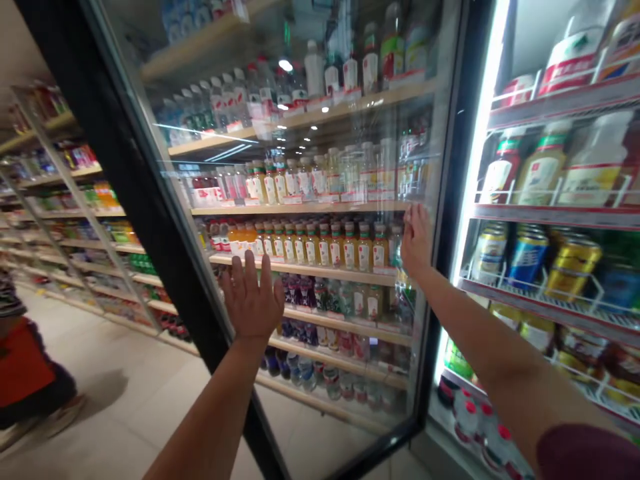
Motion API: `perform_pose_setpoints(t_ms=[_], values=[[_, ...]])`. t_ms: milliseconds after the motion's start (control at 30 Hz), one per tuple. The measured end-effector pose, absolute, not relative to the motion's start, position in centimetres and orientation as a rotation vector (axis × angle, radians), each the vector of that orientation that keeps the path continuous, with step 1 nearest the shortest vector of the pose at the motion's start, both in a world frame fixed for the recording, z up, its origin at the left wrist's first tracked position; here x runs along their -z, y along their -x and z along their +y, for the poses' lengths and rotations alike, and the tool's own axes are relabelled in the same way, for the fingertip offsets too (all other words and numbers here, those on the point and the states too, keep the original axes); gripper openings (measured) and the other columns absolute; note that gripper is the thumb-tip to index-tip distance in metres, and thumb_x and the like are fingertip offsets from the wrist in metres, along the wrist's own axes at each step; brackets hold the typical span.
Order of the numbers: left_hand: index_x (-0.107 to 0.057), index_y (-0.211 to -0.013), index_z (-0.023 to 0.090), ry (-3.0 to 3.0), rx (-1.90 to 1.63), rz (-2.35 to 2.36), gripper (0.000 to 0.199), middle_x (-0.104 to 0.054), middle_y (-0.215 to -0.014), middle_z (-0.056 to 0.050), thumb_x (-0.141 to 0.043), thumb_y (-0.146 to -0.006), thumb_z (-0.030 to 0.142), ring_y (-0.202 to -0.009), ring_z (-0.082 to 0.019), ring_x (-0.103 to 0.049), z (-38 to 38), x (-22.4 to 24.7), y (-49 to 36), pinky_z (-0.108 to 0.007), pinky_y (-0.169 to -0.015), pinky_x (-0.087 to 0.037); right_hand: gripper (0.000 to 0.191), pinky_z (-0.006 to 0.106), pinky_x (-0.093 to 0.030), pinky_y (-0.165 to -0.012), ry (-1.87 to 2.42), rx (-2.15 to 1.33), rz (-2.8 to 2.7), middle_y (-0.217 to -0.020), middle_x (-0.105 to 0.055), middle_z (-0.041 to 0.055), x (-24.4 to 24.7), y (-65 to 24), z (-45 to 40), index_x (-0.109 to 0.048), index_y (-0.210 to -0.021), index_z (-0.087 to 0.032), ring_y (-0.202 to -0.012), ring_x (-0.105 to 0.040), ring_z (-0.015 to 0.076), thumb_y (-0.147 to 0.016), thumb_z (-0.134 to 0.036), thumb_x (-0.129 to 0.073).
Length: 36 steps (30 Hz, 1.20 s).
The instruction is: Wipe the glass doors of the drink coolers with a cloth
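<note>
Glass cooler door (pixel 305 143) stands swung open, the left hand (pixel 251 298) spread against its pane, the right hand (pixel 415 240) spread by its edge; through the glass, capped orange-drink bottles (pixel 310 247) crowd a wooden shelf (pixel 300 267), while cans (pixel 537 260) sit on a wire-railed cooler shelf (pixel 540 303) to the right

A: Worn gear?
B: Maroon sleeve (pixel 585 455), lower right of the frame, on the right arm (pixel 493 350). Looks plain.
A: Left arm (pixel 210 413)?
B: Bare forearm down to the bottom edge. Left hand (pixel 253 300) and right hand (pixel 416 240) bare too.
</note>
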<state>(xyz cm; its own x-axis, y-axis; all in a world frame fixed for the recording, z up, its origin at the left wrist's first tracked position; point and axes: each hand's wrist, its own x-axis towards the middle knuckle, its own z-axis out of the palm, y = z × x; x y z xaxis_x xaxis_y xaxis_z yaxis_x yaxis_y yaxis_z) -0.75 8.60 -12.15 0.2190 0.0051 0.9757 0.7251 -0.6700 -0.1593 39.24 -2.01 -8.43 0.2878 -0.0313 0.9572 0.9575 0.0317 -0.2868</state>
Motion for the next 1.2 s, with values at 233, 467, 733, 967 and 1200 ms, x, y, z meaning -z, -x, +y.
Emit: perform_pose_setpoints(t_ms=[233, 467, 733, 967, 1200], values=[[-0.051, -0.158, 0.014, 1.934, 1.555, -0.760, 0.058, -0.040, -0.165, -0.020, -0.054, -0.104, 0.036, -0.161, -0.033, -0.019, 8.6, 12.0, 0.7, -0.058, -0.131, -0.015, 0.057, 0.058, -0.028, -0.129, 1.234, 1.032, -1.024, -0.165, -0.043, 0.0118, 4.0, -38.6, -1.2, -0.046, -0.161, -0.020, -0.158, -0.031, 0.0270, -0.106, -0.029, -0.033], [-0.053, -0.156, 0.015, 1.998, 1.579, -0.806, 0.057, -0.039, -0.166, -0.019, -0.054, -0.103, 0.038, -0.162, -0.034, -0.020, 8.8, 12.2, 0.7, -0.059, -0.131, -0.011, 0.054, 0.062, -0.025, -0.130, 1.256, 1.074, -1.227, -0.164, -0.046, 0.0066, 0.2, -36.4, -0.5, -0.047, -0.160, -0.025, -0.158, -0.032, 0.0283, -0.108, -0.026, -0.034], [-0.067, -0.140, 0.011, 1.770, 1.663, -0.849, 0.047, -0.060, -0.144, -0.024, -0.051, -0.104, 0.038, -0.144, -0.040, -0.047, 7.2, 8.4, 0.3, -0.058, -0.120, -0.030, 0.059, 0.059, -0.025, -0.131, 1.172, 1.114, -1.435, -0.163, -0.047, 0.0042, 1.9, -32.5, 0.0, -0.048, -0.160, -0.027, -0.159, -0.029, 0.0247, -0.104, -0.015, -0.036], [-0.035, -0.167, 0.017, 1.953, 1.597, -0.822, 0.064, -0.022, -0.175, -0.013, -0.047, -0.107, 0.037, -0.164, -0.035, -0.007, 6.7, 0.3, -0.1, -0.060, -0.132, -0.002, 0.060, 0.052, -0.026, -0.132, 1.161, 1.121, -1.862, -0.157, -0.055, 0.0028, 5.8, -32.2, -2.3, -0.056, -0.155, -0.029, -0.155, -0.038, 0.0217, -0.100, -0.009, -0.041], [-0.034, -0.168, 0.015, 1.987, 1.616, -0.815, 0.065, -0.019, -0.175, -0.013, -0.048, -0.107, 0.034, -0.163, -0.036, -0.003, 6.3, 0.7, 0.0, -0.064, -0.132, 0.000, 0.067, 0.064, -0.022, -0.130, 1.198, 1.079, -1.310, -0.170, -0.035, 0.0044, 0.2, -31.3, -0.5, -0.034, -0.167, -0.026, -0.161, -0.022, 0.0296, -0.101, -0.013, -0.038]])
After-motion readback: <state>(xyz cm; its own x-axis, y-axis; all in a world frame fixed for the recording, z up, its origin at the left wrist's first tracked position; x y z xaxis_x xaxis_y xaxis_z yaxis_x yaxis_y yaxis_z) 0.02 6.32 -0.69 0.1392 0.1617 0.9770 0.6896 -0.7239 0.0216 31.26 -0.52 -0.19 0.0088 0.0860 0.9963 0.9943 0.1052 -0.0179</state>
